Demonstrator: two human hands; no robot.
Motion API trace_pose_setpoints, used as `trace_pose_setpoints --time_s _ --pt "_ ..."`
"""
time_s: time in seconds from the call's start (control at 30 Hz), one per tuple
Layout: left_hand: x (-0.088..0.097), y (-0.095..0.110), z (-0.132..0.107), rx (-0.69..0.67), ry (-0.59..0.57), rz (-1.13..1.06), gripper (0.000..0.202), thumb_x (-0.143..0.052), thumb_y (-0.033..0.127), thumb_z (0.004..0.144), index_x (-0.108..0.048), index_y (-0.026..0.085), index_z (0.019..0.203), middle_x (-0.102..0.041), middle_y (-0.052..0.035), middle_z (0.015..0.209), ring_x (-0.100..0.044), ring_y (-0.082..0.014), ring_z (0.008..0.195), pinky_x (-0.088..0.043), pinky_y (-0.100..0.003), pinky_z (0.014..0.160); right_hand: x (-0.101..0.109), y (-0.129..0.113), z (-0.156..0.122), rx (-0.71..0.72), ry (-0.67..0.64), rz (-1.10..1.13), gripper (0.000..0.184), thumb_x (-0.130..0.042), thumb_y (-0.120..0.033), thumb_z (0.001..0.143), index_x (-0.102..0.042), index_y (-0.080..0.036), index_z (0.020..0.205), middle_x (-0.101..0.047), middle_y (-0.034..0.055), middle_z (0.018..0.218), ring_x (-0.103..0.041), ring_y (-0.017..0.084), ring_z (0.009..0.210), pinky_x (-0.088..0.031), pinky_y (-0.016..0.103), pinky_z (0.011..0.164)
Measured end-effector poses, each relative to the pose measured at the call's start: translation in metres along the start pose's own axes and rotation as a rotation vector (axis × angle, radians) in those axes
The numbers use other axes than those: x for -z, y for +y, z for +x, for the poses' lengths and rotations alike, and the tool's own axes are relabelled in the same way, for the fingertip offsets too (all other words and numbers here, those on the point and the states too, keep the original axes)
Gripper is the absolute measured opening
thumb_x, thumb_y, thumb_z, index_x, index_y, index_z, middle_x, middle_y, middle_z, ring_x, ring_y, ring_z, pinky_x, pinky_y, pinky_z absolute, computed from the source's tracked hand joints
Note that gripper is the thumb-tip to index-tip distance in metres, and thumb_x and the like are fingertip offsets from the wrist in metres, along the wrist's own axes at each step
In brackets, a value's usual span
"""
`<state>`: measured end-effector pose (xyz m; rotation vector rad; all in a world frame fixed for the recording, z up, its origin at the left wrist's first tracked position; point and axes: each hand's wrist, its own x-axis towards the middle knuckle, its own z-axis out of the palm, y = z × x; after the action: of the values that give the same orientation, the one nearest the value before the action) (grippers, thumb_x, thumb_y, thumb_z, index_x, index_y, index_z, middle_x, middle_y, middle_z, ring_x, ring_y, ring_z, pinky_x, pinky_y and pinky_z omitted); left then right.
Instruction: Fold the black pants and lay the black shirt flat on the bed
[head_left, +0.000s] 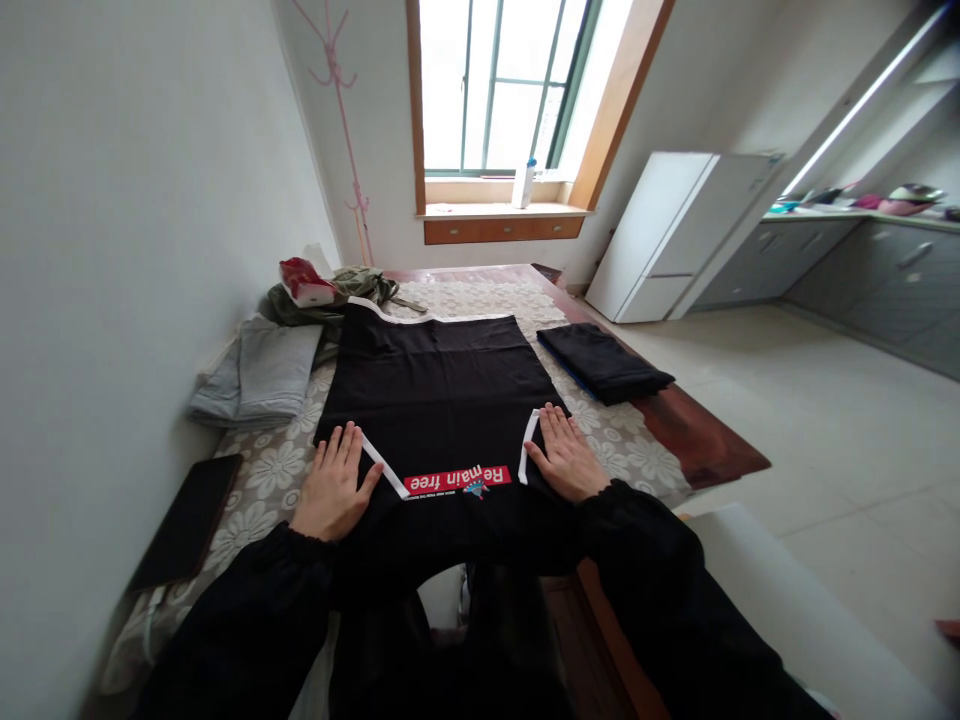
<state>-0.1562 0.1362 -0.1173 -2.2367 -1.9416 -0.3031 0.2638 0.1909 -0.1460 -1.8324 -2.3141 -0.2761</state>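
Note:
A black T-shirt [442,385] with white trim and a red "Remain free" print lies spread flat on the table, its front facing up. My left hand [335,482] rests flat on its near left part, fingers apart. On the near right part lies my right hand [564,455], also flat with fingers spread beside a white-edged sleeve. Both hands press the cloth and grip nothing.
A lace cloth covers the wooden table [705,440]. A folded black garment [604,362] lies to the right, a folded grey one [262,370] and a green heap with a red packet [307,282] at the left. A dark tablet [191,520] lies near left. A white fridge [675,235] stands beyond.

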Motion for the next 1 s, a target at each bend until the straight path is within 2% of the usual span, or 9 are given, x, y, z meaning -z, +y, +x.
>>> trace_pose_setpoints --time_s 0.13,0.2,0.37,0.5,0.7,0.83,1.0 --pt "-0.003 0.007 -0.005 -0.007 0.010 0.027 0.078 -0.025 0.051 0.102 -0.036 -0.007 0.153 -0.034 -0.0262 0.162 -0.031 -0.0386 0.152 -0.033 -0.056 0.121 0.001 -0.009 -0.007 0.016 0.045 -0.025 0.071 -0.026 -0.045 0.105 -0.026 0.001 0.160 -0.028 0.0213 0.166 -0.022 0.033 0.156 -0.018 0.052 0.126" --pt "-0.005 0.013 -0.011 -0.006 0.033 0.032 0.078 -0.023 0.051 0.103 -0.035 -0.008 0.153 -0.035 -0.0274 0.162 -0.032 -0.0386 0.152 -0.034 -0.055 0.121 0.001 -0.018 -0.014 0.044 0.055 -0.025 0.069 -0.027 -0.041 0.105 -0.030 0.002 0.158 -0.028 0.0224 0.166 -0.023 0.034 0.155 -0.020 0.051 0.126" --pt "-0.005 0.021 -0.020 -0.020 0.075 0.013 0.079 -0.024 0.055 0.102 -0.036 -0.001 0.156 -0.035 -0.0233 0.164 -0.032 -0.0364 0.152 -0.031 -0.053 0.123 0.001 -0.032 -0.025 0.045 0.067 0.003 0.070 -0.031 -0.043 0.104 -0.030 0.002 0.158 -0.027 0.0228 0.166 -0.025 0.035 0.155 -0.024 0.051 0.125" --pt "-0.002 0.023 -0.026 -0.013 0.071 0.012 0.087 -0.028 0.064 0.100 -0.034 -0.002 0.156 -0.033 -0.0243 0.164 -0.031 -0.0383 0.152 -0.032 -0.055 0.123 0.002 -0.033 -0.025 0.031 0.053 0.008 0.072 -0.033 -0.046 0.104 -0.031 0.001 0.158 -0.024 0.0222 0.167 -0.024 0.035 0.155 -0.022 0.050 0.125" --pt "0.000 0.028 -0.041 -0.031 0.077 0.010 0.095 -0.030 0.072 0.096 -0.031 -0.001 0.157 -0.036 -0.0238 0.163 -0.032 -0.0367 0.152 -0.033 -0.055 0.122 0.003 -0.032 -0.028 0.048 0.048 0.025 0.076 -0.031 -0.054 0.103 -0.036 0.001 0.156 -0.029 0.0210 0.166 -0.024 0.032 0.155 -0.021 0.047 0.126" --pt "0.004 0.030 -0.045 -0.014 0.039 -0.001 0.095 -0.029 0.073 0.096 -0.033 0.000 0.157 -0.033 -0.0227 0.165 -0.031 -0.0359 0.153 -0.031 -0.053 0.123 0.004 -0.033 -0.030 0.048 0.040 0.044 0.078 -0.030 -0.056 0.103 -0.036 0.000 0.155 -0.031 0.0213 0.165 -0.025 0.032 0.155 -0.022 0.048 0.125" --pt "0.017 0.030 -0.039 0.014 -0.026 -0.024 0.092 -0.031 0.074 0.095 -0.040 0.003 0.154 -0.039 -0.0212 0.162 -0.034 -0.0352 0.151 -0.029 -0.052 0.124 0.007 -0.032 -0.028 0.037 0.011 0.069 0.077 -0.030 -0.058 0.102 -0.036 -0.004 0.156 -0.034 0.0205 0.164 -0.026 0.032 0.154 -0.023 0.050 0.124"
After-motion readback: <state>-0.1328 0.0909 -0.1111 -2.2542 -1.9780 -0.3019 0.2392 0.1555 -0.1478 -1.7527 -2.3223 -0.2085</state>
